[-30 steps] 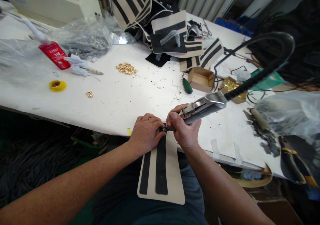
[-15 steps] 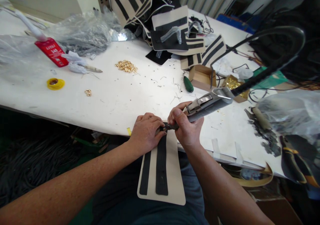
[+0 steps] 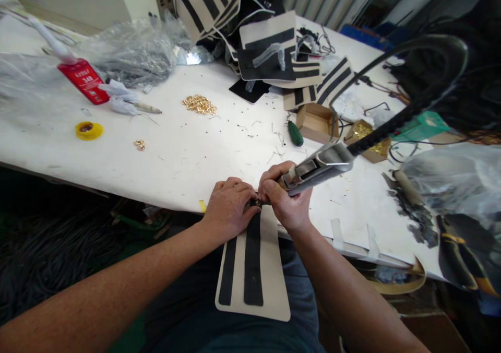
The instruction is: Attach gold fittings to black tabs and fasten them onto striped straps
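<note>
A cream panel [image 3: 272, 269] with black strips hangs over the table's front edge above my lap. My left hand [image 3: 230, 207] is closed on its top end, thumb and fingers pinching the strip there. In my right hand [image 3: 284, 199] is a grey metal power tool [image 3: 323, 167] with a thick black cable rising to the right. The tool's tip meets the panel's top beside my left fingertips; the exact contact point is mostly covered by my fingers.
Small gold parts [image 3: 199, 104] lie in a pile on the white table [image 3: 164, 160], a smaller cluster nearer. Around them are a yellow tape roll [image 3: 89, 130], red bottle [image 3: 84, 80], green object [image 3: 295, 133], cardboard boxes [image 3: 319, 123], more striped panels [image 3: 268, 29] and pliers [image 3: 464, 259] at right.
My right hand and the tool have shifted slightly left toward my left fingers, and the tool has turned a little. My left hand and the panel hold nearly the same position.
</note>
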The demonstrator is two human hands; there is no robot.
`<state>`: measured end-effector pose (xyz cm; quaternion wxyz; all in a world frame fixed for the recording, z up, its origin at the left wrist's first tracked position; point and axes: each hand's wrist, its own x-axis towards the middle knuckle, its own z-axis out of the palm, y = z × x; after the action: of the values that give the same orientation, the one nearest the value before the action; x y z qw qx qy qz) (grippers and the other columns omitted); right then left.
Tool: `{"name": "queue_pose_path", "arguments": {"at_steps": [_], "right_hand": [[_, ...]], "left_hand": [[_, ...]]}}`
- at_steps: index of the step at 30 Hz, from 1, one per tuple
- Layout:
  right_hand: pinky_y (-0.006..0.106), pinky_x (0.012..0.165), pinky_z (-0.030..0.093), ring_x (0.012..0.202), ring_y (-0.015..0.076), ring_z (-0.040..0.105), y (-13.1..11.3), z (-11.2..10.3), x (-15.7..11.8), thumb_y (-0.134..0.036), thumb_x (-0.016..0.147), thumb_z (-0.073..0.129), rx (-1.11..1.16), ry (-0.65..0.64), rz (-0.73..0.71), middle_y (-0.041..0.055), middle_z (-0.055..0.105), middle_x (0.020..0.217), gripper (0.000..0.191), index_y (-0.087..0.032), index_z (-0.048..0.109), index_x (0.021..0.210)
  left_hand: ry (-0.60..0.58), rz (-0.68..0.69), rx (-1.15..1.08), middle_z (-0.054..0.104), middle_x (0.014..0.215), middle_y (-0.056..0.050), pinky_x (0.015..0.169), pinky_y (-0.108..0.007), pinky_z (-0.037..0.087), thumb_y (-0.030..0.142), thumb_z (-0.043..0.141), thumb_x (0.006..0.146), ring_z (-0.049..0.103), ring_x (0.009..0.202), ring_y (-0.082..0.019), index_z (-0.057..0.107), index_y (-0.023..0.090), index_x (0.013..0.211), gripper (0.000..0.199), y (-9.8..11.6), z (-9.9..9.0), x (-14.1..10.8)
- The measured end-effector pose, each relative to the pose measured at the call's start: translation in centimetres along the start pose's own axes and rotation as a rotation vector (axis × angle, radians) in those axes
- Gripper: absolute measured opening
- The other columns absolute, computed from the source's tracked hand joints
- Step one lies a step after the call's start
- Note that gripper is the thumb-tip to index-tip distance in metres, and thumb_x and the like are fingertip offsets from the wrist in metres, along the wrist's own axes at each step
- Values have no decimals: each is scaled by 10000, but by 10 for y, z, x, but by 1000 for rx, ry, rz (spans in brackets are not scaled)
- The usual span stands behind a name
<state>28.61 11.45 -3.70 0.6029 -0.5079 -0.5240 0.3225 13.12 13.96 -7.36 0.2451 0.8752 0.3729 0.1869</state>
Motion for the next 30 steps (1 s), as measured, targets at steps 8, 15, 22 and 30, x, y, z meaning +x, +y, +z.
{"name": "queue_pose_path", "arguments": {"at_steps": [8, 15, 22, 30], "right_hand": [[298, 540, 506, 576, 142, 566, 1, -2, -13, -565, 879, 738, -27, 209, -59, -27, 557, 691, 364, -237, 581, 858], [319, 512, 497, 546, 149, 538, -1, 8, -8, -540, 878, 740, -36, 201, -44, -22, 546, 649, 374, -251, 544, 743], [296, 495, 474, 542, 138, 551, -3, 8, 3, -519, 819, 812, -76, 5, 56, -1, 589, 628, 443, -214, 551, 633], [293, 480, 467, 521, 137, 514, -1, 5, -3, -485, 868, 762, -39, 83, 11, -46, 507, 595, 337, -243, 549, 770]], "left_hand": [[11, -13, -52, 771, 1199, -18, 988, -493, 428, 331, 766, 906, 593, 1216, -286, 749, 256, 1052, 165, 1, -1, -1], [-5, -6, -48, 775, 1190, -16, 984, -501, 427, 341, 758, 909, 589, 1219, -298, 738, 257, 1042, 158, 0, -1, 0], [14, -13, 10, 749, 1241, -64, 928, -518, 446, 364, 712, 936, 594, 1188, -321, 733, 248, 1063, 173, 1, 1, -2], [1, -12, -9, 776, 1141, -24, 942, -513, 424, 374, 763, 907, 588, 1188, -309, 736, 254, 1008, 160, 2, -3, 0]]}}
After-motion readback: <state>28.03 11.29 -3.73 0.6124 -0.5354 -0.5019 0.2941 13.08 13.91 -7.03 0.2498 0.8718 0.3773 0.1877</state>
